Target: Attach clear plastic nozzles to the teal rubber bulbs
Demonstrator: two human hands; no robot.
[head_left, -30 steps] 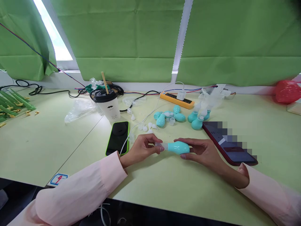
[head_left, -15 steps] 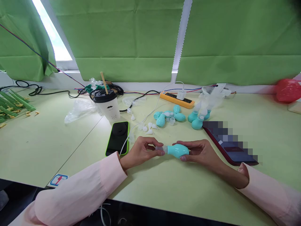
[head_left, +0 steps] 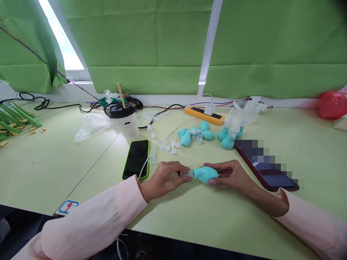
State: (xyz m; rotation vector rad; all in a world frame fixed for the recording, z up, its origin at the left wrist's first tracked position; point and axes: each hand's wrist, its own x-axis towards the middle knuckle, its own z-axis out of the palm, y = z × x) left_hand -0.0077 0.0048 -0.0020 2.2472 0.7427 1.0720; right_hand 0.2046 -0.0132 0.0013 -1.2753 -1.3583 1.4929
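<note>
A teal bulb (head_left: 206,174) lies sideways between my hands, just above the table, its neck toward the left. My right hand (head_left: 227,174) grips the bulb's rounded end between thumb and fingers. At the neck is a clear plastic piece (head_left: 191,173), pinched by the thumb and fingers of my left hand (head_left: 169,177), which partly hide it. Beyond them lie several loose teal bulbs (head_left: 185,138) with small clear parts. Small white pieces (head_left: 172,152) are scattered left of these. A few teal bulbs with clear tops (head_left: 228,141) stand upright on the right.
A green-edged phone (head_left: 136,159) and a lidded paper cup (head_left: 126,124) are at left. A dark red tablet (head_left: 267,168) lies at right. An orange power strip (head_left: 204,115) sits at the back, with a white cable running forward. Green sticks (head_left: 23,117) are at far left.
The fingers of my left hand have shifted slightly right along the clear piece, toward the bulb's neck. My right hand and the bulb have barely moved.
</note>
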